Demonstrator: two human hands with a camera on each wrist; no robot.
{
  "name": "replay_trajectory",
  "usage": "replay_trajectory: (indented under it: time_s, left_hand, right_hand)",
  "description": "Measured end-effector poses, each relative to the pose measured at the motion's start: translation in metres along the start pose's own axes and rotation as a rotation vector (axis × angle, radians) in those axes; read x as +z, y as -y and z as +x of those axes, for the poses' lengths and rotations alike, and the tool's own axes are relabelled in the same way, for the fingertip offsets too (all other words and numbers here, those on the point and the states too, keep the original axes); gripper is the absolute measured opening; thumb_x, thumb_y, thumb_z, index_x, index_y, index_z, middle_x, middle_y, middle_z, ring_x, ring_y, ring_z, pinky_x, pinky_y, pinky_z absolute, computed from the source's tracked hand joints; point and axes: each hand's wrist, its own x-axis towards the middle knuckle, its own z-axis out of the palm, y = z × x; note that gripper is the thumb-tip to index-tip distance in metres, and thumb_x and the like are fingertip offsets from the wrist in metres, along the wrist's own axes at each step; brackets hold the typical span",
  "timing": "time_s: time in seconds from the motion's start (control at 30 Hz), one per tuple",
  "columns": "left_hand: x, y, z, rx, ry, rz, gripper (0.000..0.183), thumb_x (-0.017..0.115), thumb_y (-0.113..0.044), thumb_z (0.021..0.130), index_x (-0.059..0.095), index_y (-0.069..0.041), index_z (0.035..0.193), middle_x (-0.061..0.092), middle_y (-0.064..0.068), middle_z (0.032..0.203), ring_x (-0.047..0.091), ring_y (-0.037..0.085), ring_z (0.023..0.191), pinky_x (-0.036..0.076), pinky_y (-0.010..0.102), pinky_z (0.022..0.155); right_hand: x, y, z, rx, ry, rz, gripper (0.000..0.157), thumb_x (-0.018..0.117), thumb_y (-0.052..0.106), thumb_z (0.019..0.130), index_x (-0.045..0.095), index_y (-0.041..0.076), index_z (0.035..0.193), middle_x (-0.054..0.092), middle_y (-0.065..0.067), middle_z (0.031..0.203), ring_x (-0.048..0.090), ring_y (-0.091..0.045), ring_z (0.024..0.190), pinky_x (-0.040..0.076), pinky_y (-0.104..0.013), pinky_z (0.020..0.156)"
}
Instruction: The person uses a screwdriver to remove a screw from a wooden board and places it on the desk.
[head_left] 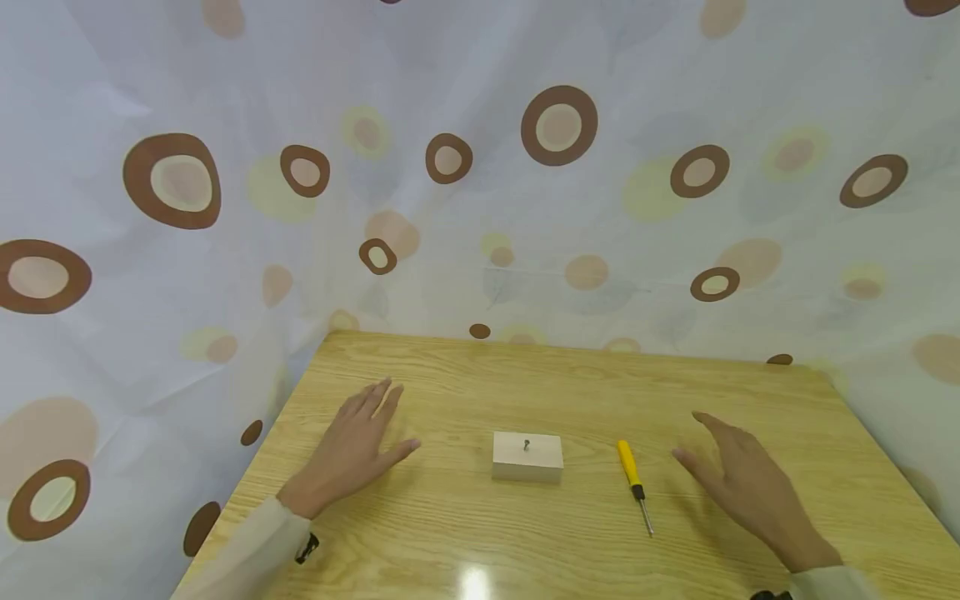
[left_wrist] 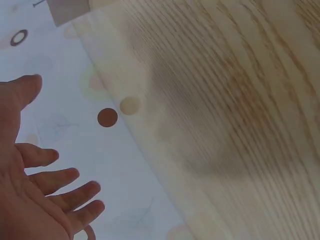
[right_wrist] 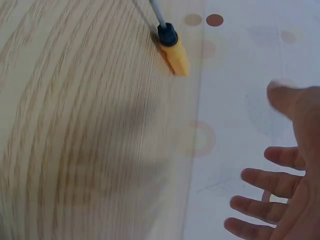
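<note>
A pale rectangular block [head_left: 527,469] lies near the middle of the table, with a screw [head_left: 527,446] standing up from its top face. To its right is a screwdriver [head_left: 631,472] with a yellow handle, a black collar and a metal shaft that points toward the near side. My left hand [head_left: 351,450] is over the table left of the block, fingers spread and holding nothing. On the other side, my right hand [head_left: 742,479] hovers right of the screwdriver with its fingers extended and nothing in them. The right wrist view also shows the screwdriver's yellow handle [right_wrist: 176,57].
The wood-grain table [head_left: 450,383] carries the block and the screwdriver. A white sheet [head_left: 480,217] with brown and yellow circles hangs behind the table and along both sides. Light reflects off the table's near part.
</note>
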Motion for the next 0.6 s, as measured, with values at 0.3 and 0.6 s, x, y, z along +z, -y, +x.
replay_trajectory:
  time_s: [0.3, 0.6]
  left_hand:
    - [0.011, -0.016, 0.013, -0.086, 0.082, -0.379, 0.062, 0.068, -0.045, 0.099, 0.058, -0.005, 0.145, 0.061, 0.013, 0.139, 0.064, 0.028, 0.114, 0.055, 0.048, 0.091]
    - [0.028, -0.033, 0.028, -0.022, 0.166, -0.504, 0.057, 0.071, -0.042, 0.098, 0.062, -0.004, 0.139, 0.067, 0.012, 0.13, 0.066, 0.021, 0.101, 0.057, 0.035, 0.078]
  right_hand:
    - [0.009, 0.011, 0.005, 0.028, 0.061, 0.06, 0.052, 0.059, 0.04, 0.106, 0.059, -0.004, 0.134, 0.072, -0.014, 0.106, 0.068, -0.029, 0.089, 0.057, -0.049, 0.069]
    - [0.022, 0.024, 0.011, 0.051, 0.12, 0.104, 0.048, 0.062, 0.039, 0.104, 0.062, -0.002, 0.13, 0.072, -0.009, 0.1, 0.065, -0.014, 0.076, 0.056, -0.037, 0.062]
